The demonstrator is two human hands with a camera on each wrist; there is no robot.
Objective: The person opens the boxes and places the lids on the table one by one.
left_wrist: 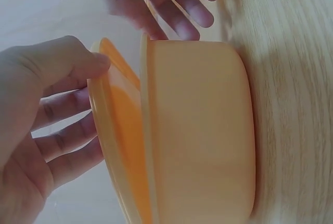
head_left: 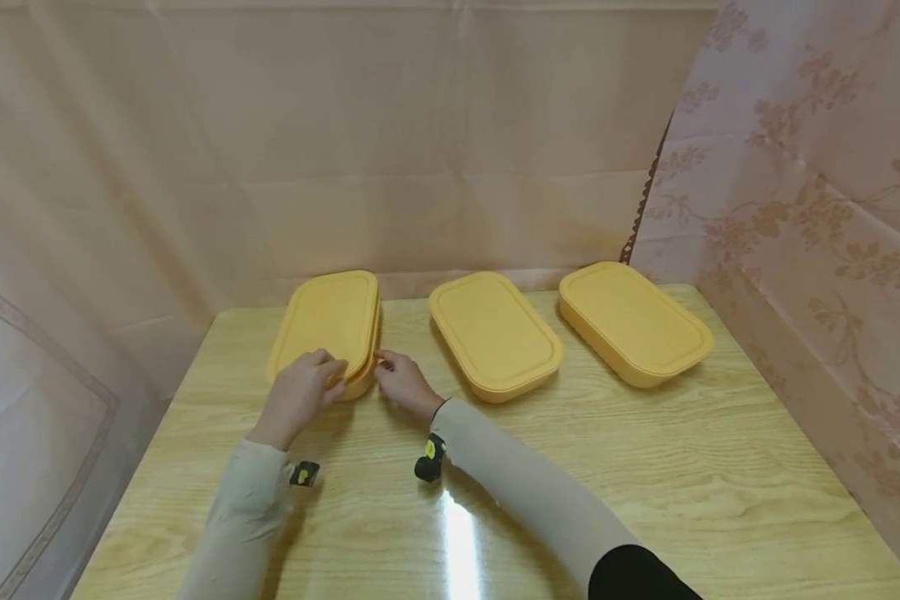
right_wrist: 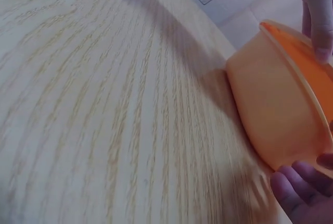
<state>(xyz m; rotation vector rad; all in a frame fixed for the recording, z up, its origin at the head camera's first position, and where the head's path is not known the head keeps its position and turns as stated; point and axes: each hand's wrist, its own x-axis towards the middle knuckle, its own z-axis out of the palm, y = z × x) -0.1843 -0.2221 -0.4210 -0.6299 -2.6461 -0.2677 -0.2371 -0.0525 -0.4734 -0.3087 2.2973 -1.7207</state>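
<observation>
Three yellow lidded boxes stand in a row on the wooden table. At the left box, my left hand pinches the near edge of its lid. In the left wrist view the thumb lies on top of the lid and the fingers behind it, and the lid stands lifted off the box on this side. My right hand rests with straight fingers against the box's right near corner. The right wrist view shows the box, the raised lid and my right fingertips.
The middle box and the right box sit closed further right. Pink cloth hangs behind and along both sides of the table. The table's front half is bare wood with a glare streak.
</observation>
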